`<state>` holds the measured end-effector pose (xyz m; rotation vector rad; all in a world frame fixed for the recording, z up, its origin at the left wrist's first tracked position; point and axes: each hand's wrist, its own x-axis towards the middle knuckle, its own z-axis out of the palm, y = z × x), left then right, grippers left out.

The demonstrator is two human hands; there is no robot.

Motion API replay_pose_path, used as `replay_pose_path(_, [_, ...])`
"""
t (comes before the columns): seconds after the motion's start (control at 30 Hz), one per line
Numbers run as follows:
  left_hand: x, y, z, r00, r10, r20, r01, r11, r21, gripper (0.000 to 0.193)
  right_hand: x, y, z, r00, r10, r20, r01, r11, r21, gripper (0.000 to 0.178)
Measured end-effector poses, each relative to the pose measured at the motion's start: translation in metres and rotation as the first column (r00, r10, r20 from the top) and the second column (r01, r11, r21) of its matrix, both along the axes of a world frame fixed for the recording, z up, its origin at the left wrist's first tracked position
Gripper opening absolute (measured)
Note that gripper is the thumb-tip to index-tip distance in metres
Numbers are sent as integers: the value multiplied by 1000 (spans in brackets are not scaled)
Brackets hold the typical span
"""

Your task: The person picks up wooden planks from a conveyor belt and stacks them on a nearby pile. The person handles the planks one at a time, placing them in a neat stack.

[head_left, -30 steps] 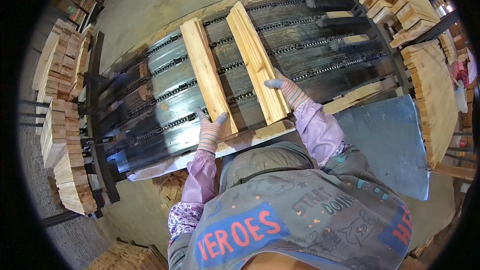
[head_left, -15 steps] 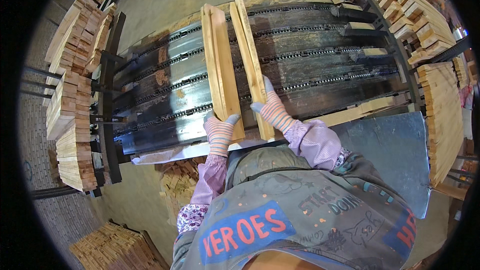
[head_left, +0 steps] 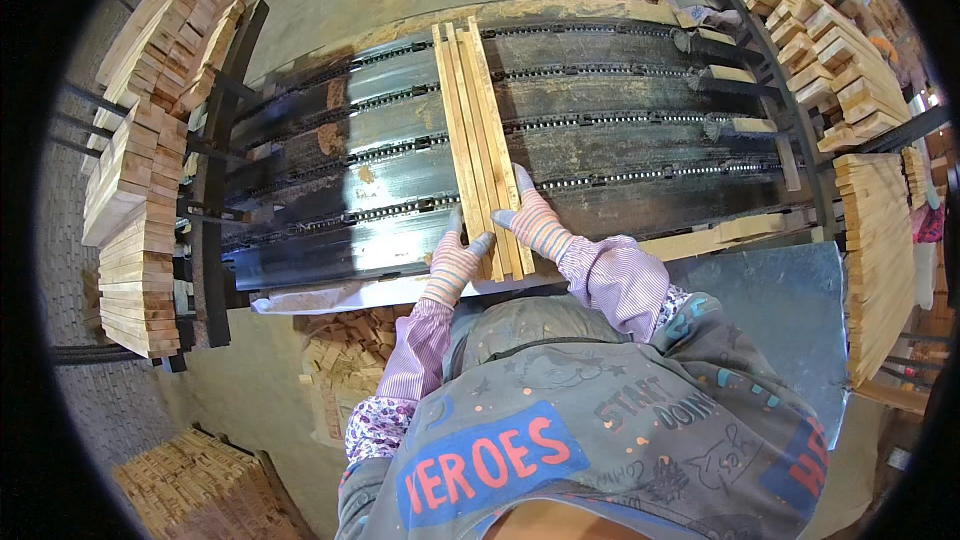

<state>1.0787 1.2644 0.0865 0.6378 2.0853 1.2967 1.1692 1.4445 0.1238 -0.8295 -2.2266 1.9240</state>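
Observation:
Long pale wooden strips (head_left: 474, 130) lie side by side in a narrow bundle across the dark conveyor table (head_left: 620, 145), pointing away from me. My left hand (head_left: 456, 262), in a striped knit glove, grips the bundle's near end from the left, its thumb over the top. From the right, my right hand (head_left: 538, 220), gloved alike, clasps the strips a little farther up, thumb on top and fingers along the outer side. The undersides of the strips are hidden.
Chains (head_left: 620, 178) run across the table under the strips. Racks of stacked wood stand at left (head_left: 138, 285) and right (head_left: 875, 260). A grey metal sheet (head_left: 770, 305) lies at my right. Wood offcuts (head_left: 350, 355) are heaped below the near edge, with another wood stack (head_left: 200, 490) at lower left.
The separate wooden pieces have been brought together into one bundle, their faces turned. My left hand has moved right and my right hand slightly left, closing the gap between them.

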Motion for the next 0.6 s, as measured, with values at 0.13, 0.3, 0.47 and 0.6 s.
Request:
replay_pose_path(0.13, [-9, -14, -8, 995, 35, 92, -41, 997, 66, 86, -12, -4, -5, 998, 59, -33, -60, 997, -52, 103])
replay_pose_path(0.3, [-32, -51, -21, 898, 259, 355, -303, 950, 73, 77, -37, -32, 3, 984, 71, -166, -90, 990, -111, 91])
replay_pose_path(0.47, [-44, -64, 37, 810, 246, 533, -412, 884, 219, 53, -48, -55, 33, 991, 59, -117, -82, 974, -209, 89])
replay_pose_path(0.6, [-68, -87, 44, 895, 207, 395, -337, 894, 296, 43, -50, -71, 71, 977, 69, -202, -134, 936, -325, 83])
